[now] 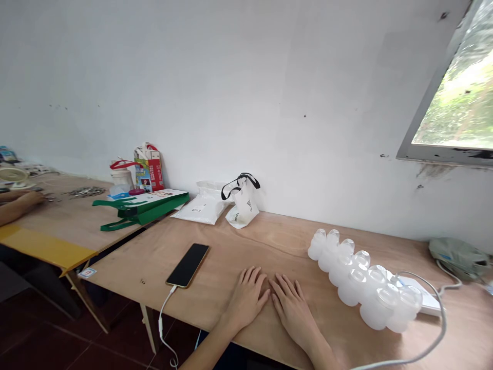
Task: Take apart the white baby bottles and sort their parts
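My left hand [249, 298] lies palm down on the wooden table [215, 303], fingers stretched out and nothing in it. Beside it my right hand [291, 306] rests flat on the wood in the same way, also holding nothing. The thumbs come close to each other. To the left of my left hand lies a black-screened phone [188, 265] with a white cable [165, 303] plugged into its near end. Several frosted white bottles with clear domed caps [351, 287] stand in a cluster to the right of my right hand.
Against the wall sit a white plastic mailer [202, 206] and a small white bag with black handles [244, 205]. A flat white box [423, 297], a grey cable [439, 336] and a grey-green cap [458, 257] are on the right. A green bag [154, 208] and another person's arm [19, 206] are at left.
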Motion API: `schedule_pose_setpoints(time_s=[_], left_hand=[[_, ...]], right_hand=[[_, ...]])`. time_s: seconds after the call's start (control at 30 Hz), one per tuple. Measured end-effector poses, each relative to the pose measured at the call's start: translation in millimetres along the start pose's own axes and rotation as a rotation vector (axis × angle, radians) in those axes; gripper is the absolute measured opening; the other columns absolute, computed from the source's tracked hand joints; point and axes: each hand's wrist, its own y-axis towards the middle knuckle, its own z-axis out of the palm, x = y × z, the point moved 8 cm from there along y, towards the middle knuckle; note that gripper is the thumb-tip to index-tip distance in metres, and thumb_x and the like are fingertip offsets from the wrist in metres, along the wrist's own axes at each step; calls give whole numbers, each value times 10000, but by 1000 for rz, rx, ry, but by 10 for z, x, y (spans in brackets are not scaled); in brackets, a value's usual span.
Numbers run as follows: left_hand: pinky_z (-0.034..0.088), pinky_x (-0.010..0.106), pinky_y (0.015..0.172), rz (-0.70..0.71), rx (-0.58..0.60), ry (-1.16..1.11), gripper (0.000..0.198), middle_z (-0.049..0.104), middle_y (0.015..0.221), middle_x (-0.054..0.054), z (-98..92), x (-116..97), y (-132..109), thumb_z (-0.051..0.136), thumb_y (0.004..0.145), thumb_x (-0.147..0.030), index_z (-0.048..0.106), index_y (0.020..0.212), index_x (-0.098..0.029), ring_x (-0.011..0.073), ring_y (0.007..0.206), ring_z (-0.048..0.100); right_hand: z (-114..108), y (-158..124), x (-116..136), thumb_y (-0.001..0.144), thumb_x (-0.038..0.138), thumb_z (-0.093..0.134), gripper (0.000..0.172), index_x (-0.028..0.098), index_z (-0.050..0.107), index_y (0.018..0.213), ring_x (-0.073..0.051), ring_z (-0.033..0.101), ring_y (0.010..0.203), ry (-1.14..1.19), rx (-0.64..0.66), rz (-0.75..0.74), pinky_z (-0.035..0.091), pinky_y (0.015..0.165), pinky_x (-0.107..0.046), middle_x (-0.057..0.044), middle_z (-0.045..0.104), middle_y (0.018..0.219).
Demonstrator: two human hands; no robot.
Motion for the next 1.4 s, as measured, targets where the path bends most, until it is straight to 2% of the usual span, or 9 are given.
schedule_pose_setpoints(time_s=[0.17, 0.67, 1.13, 1.4], left_hand=[[407, 516, 1140, 15, -28, -12, 328, 584, 1447, 103, 8, 6, -7, 500, 1032, -385, 613, 1293, -222, 304, 1348, 514], [411, 521, 1135, 4, -11, -13, 336, 583, 1451, 102, -2, 5, -2, 507, 1031, -389, 610, 1304, -222, 306, 1354, 509], [399, 535, 1160, -27, 58, -11, 350, 563, 1480, 118, -27, -23, 7, 552, 1015, -335, 604, 1327, -185, 320, 1384, 486], [413, 539, 1145, -19, 34, -17, 336, 574, 1466, 114, -7, -4, 6, 545, 1016, -339, 609, 1313, -196, 317, 1371, 497]], right_hand=[[-2, 0, 4, 1070, 359, 320, 484, 272, 518, 1503, -274, 393, 1484, 6, 9, 2, 287, 1222, -569, -51, 462, 1588], [-1, -2, 4, 1066, 343, 324, 479, 284, 526, 1496, -270, 399, 1481, 6, 2, 7, 282, 1226, -564, -47, 473, 1581], [-24, 13, 22, 1060, 325, 342, 481, 274, 513, 1507, -278, 393, 1485, -15, 49, 9, 291, 1222, -572, -49, 456, 1590], [0, 6, -2, 1072, 351, 331, 472, 278, 528, 1494, -274, 405, 1478, -7, 6, 3, 293, 1224, -557, -53, 475, 1580]])
